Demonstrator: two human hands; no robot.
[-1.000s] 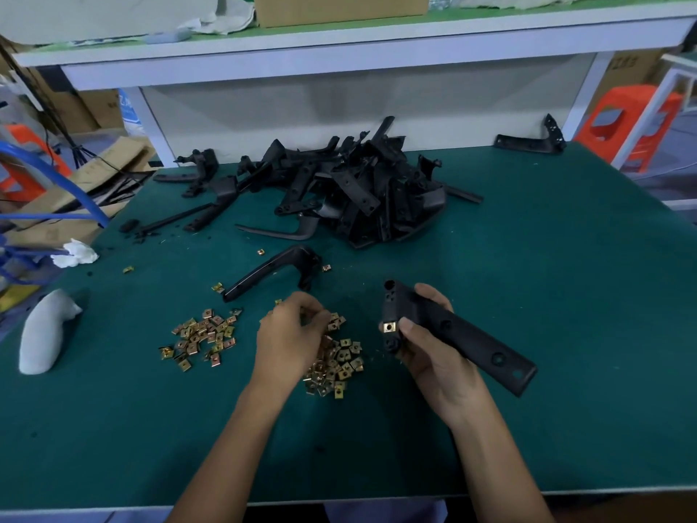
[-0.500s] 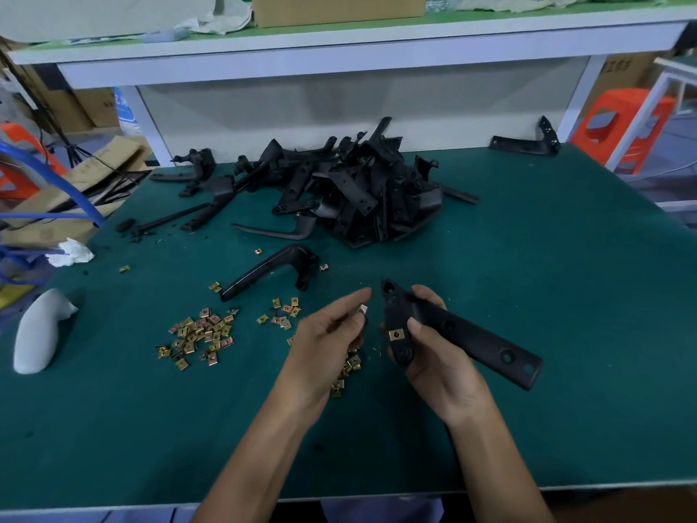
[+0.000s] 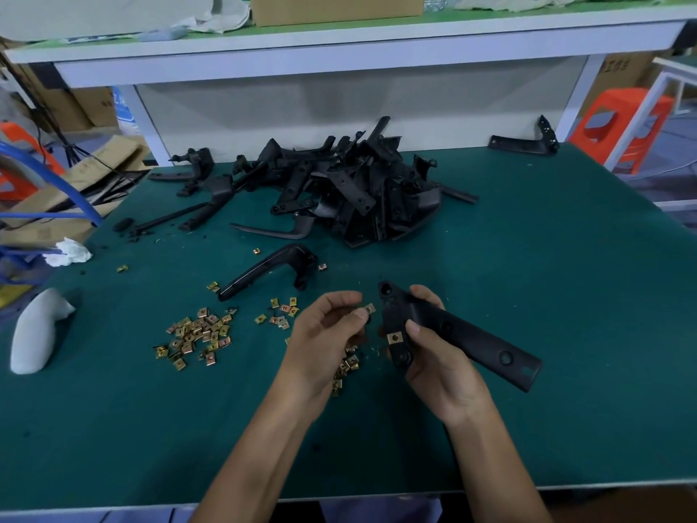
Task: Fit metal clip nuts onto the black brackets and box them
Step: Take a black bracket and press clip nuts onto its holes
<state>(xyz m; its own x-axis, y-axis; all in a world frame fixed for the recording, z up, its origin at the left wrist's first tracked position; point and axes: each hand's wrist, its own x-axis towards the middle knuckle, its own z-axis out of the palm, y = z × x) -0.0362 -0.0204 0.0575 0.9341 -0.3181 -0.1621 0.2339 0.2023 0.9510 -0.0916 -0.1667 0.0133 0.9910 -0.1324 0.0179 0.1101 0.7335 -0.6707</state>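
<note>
My right hand [image 3: 433, 356] grips a long black bracket [image 3: 464, 335] above the green table, its short end pointing away from me. One brass clip nut [image 3: 395, 337] sits on that bracket next to my thumb. My left hand [image 3: 326, 334] pinches a second clip nut [image 3: 370, 308] between thumb and fingertips, a short gap left of the bracket's upper end. Loose clip nuts [image 3: 196, 332] lie scattered to the left, and more clip nuts [image 3: 345, 366] lie under my left hand. A pile of black brackets [image 3: 350, 194] sits at the back of the table.
A single black bracket [image 3: 264, 271] lies just beyond the nuts. Another bracket [image 3: 526, 141] rests at the far right edge. A white moulded part [image 3: 36, 330] and crumpled tissue [image 3: 68, 252] sit at the left. A cardboard box [image 3: 335, 7] stands on the shelf above.
My left hand has left the nut pile and risen with one clip nut, moving right toward the bracket. The right hand has kept the bracket nearly still.
</note>
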